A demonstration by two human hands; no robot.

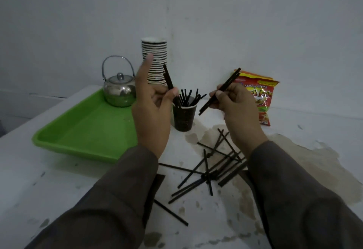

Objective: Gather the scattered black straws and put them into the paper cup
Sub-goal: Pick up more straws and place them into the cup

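- Left hand (151, 109): closed on a straw or two (168, 79), pinched low between fingers and thumb side, top ends sticking up. Index finger points straight up, free.
- Right hand (232, 101): closed on a small bundle of straws (220, 91), two as far as I can tell, gripped around mid-length and tilted, upper ends up-right, lower ends down-left toward the cup.
- Paper cup (184, 118): stands between the two hands, just beyond and below the fingertips, upright. A bunch of straws already in it, leaning every way.
- Loose pile of straws (212, 166): on the table under and near side of my right wrist, crossed over each other. One stray straw (170, 212) lies nearer me, beside the left sleeve.
- Judgement: task roughly half done; next step is dropping both held lots into the cup.
- Handling, my read: straws look light, thin, fairly stiff, smooth. Likely to roll and slip through a loose pinch, and will crease if squeezed hard.
- Best grip: mid-length or a bit below, several aligned parallel, so lower ends go in together.
- Risk: cup looks light and top-loaded; a knock from either hand or a straw levering on the rim could tip it.
- Crossed pile: take top straws first, otherwise the lower ones flick away.
- Not involved: green tray (64, 136) and kettle (119, 91) left of left hand, cup stack (155, 46) behind it, snack bag (263, 95) beyond right hand.
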